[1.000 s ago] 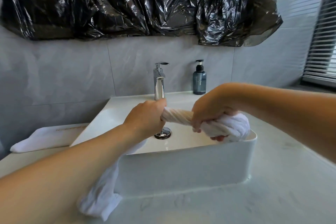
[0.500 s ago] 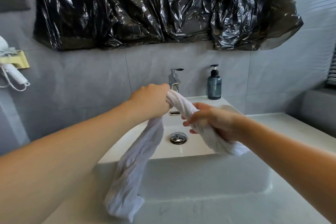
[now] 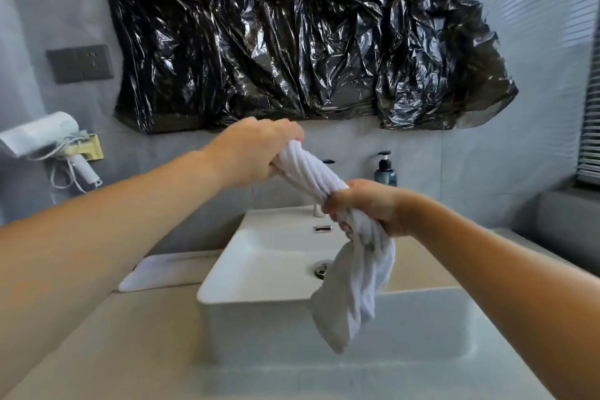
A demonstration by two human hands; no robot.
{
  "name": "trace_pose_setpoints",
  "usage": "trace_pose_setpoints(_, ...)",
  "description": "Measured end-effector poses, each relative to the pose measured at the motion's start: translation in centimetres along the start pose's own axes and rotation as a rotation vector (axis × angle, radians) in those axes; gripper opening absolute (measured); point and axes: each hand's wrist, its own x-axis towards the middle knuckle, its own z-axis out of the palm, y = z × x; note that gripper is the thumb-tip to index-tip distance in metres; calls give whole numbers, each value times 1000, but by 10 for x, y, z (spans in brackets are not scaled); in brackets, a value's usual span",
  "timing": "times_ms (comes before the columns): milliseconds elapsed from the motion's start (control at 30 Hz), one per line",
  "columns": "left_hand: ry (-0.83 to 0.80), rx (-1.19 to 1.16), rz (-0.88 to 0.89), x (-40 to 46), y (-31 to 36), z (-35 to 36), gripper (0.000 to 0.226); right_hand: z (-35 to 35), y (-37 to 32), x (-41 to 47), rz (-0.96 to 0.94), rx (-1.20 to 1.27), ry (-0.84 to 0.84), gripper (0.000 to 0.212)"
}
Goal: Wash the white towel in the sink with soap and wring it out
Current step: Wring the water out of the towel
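The white towel [image 3: 311,174] is twisted into a tight rope between my two hands, high above the white sink [image 3: 259,269]. My left hand [image 3: 259,153] grips its upper end. Lower and to the right, my right hand [image 3: 370,208] grips the other end of the twist. The loose tail of the towel hangs down from my right hand in front of the basin's front wall. A dark blue soap pump bottle [image 3: 385,170] stands behind the sink by the wall. The tap is mostly hidden behind the towel and my right hand.
A drain plug [image 3: 321,269] and an overflow slot [image 3: 322,229] show in the basin. A white tray [image 3: 162,273] lies left of the sink on the beige counter [image 3: 130,351]. A hair dryer [image 3: 48,140] hangs on the left wall. Black plastic [image 3: 292,42] covers the wall above.
Both hands have risen with the towel. The long loose tail that hung under my left hand is gone; the tail now hangs under my right hand. The twist is tighter.
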Motion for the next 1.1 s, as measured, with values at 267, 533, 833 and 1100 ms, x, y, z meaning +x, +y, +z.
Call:
trace_pose_setpoints(267,-583,-455,-293,-37,19,-8,124,11,-48,-2,-44,-686,287,18)
trace_pose_setpoints(533,-300,-267,-240,-14,46,9,34,14,-50,-20,-76,-1032,310,25)
trace_pose_setpoints(833,629,454,492,1,28,10,23,-24,-12,-37,38,214,-381,81)
trace_pose_setpoints(1100,655,412,619,9,5,4,15,21,11,-1,-121,583,-517,62)
